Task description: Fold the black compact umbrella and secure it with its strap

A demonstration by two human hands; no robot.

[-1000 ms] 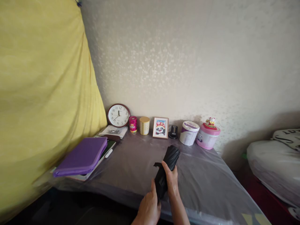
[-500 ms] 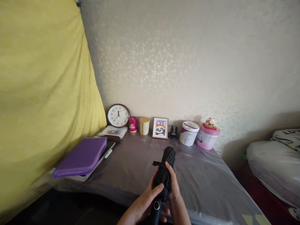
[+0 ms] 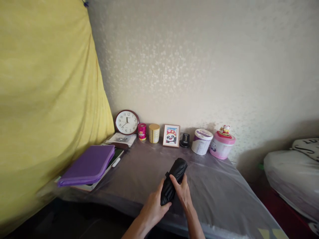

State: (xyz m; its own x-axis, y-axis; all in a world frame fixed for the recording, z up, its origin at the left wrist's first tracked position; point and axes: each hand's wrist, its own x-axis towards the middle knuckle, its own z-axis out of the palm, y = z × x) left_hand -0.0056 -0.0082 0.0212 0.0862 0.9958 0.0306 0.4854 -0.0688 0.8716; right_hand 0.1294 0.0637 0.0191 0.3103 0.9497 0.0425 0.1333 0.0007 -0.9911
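Note:
A folded black umbrella is held between my two hands over the front part of the covered table, its top end tilted away and to the right. My left hand is closed round the lower end, thumb across the front. Higher up, my right hand grips the right side, with its thumb pressed on the fabric near the strap. The umbrella's handle is hidden from view.
Along the wall on the table stand a clock, a pink tin, a yellow-lidded can, a panda picture frame, a small black object and two tubs. A purple folder lies left.
The umbrella has turned, and its handle, visible before, no longer shows. My right thumb has moved left onto the strap area, and the strap end no longer sticks out.

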